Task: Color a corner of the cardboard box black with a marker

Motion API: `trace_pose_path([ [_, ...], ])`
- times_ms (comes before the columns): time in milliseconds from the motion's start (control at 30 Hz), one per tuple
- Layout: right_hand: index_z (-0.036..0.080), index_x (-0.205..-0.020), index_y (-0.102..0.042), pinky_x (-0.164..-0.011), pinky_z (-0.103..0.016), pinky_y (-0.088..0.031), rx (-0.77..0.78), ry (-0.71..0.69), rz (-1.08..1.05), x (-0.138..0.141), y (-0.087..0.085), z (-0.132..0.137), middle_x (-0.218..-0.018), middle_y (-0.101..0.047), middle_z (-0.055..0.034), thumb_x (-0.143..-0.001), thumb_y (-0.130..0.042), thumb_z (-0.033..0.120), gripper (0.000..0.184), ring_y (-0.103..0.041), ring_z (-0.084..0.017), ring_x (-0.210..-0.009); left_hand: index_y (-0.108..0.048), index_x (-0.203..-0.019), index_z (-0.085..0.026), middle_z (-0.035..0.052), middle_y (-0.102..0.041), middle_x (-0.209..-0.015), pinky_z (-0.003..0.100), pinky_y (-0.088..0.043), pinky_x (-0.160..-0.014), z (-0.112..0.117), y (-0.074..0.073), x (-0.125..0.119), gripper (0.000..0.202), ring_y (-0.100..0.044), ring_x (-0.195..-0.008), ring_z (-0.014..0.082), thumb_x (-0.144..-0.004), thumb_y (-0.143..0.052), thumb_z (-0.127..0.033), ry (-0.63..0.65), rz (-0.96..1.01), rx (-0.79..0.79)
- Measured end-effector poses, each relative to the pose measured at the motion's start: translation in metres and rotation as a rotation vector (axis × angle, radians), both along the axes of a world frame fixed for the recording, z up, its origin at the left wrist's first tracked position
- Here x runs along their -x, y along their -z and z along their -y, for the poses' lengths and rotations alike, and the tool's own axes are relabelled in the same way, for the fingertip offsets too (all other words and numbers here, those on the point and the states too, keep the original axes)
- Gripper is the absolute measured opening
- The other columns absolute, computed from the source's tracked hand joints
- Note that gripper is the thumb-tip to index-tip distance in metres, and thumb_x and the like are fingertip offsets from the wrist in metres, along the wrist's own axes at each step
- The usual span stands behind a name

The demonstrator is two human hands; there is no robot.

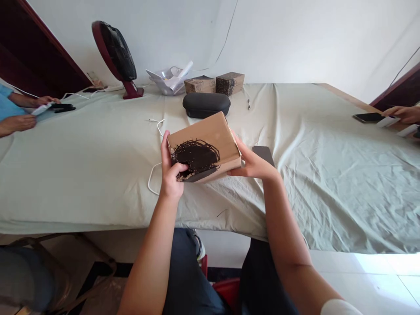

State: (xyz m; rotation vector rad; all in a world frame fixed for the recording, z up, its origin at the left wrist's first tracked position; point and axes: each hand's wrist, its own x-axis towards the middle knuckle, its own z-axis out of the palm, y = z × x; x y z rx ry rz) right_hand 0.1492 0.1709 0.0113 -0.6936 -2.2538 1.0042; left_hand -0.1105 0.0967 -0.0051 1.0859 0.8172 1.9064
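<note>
Between my two hands I hold a brown cardboard box (205,131), tilted above the table with a large black scribbled patch on its near left part. My left hand (172,175) grips the left end, thumb pressed on the black patch. At the right end, my right hand (251,162) has its fingers around the edge; some fingertips are hidden behind the box. A black zip-type case (206,104) lies just beyond the box. Under and beside my right hand a dark flat object (263,154) rests on the cloth, partly covered.
A cloth-covered table (98,175) spans the view. At the back stand a fan (118,57), a clear plastic basket (169,83) and two scribbled cardboard boxes (230,83). A white cable (152,177) lies left. Other people's hands hold items at both sides, near a phone (368,117).
</note>
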Motion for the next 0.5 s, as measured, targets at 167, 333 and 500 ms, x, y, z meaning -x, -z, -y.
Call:
trace_pose_path([
  [167,0.045,-0.172,-0.025,-0.134,-0.062,-0.028,0.283,0.155,-0.057,-0.015,0.006,-0.003,-0.179,-0.033,0.003,-0.088,-0.07,0.041,0.096,-0.028,-0.034,-0.167,-0.07,-0.137,-0.043,-0.0099,-0.066,-0.146,0.048,-0.03,-0.138,-0.001,0.003,0.0,0.071,-0.044,-0.158,0.0318,-0.069,-0.065,-0.02,-0.092,0.095,-0.092],
  [333,0.023,-0.161,-0.049,-0.117,-0.06,-0.049,0.258,0.581,0.133,-0.005,0.031,-0.015,-0.149,-0.065,-0.0162,-0.089,-0.067,0.039,0.077,-0.063,-0.038,-0.134,-0.07,-0.139,-0.042,-0.0118,-0.066,-0.147,0.047,-0.031,-0.138,0.003,0.002,-0.003,0.064,-0.04,-0.161,0.032,-0.077,-0.064,-0.027,-0.136,0.03,-0.16],
  [500,0.024,-0.127,-0.069,-0.111,-0.057,-0.047,0.148,0.681,0.461,0.018,0.061,-0.019,-0.123,-0.074,-0.0182,-0.089,-0.072,0.033,0.039,-0.06,-0.045,-0.131,-0.058,-0.152,-0.043,-0.0128,-0.056,-0.159,0.052,-0.026,-0.139,0.005,0.004,-0.007,0.062,-0.032,-0.165,0.0364,-0.091,-0.067,-0.043,-0.143,-0.144,-0.239],
])
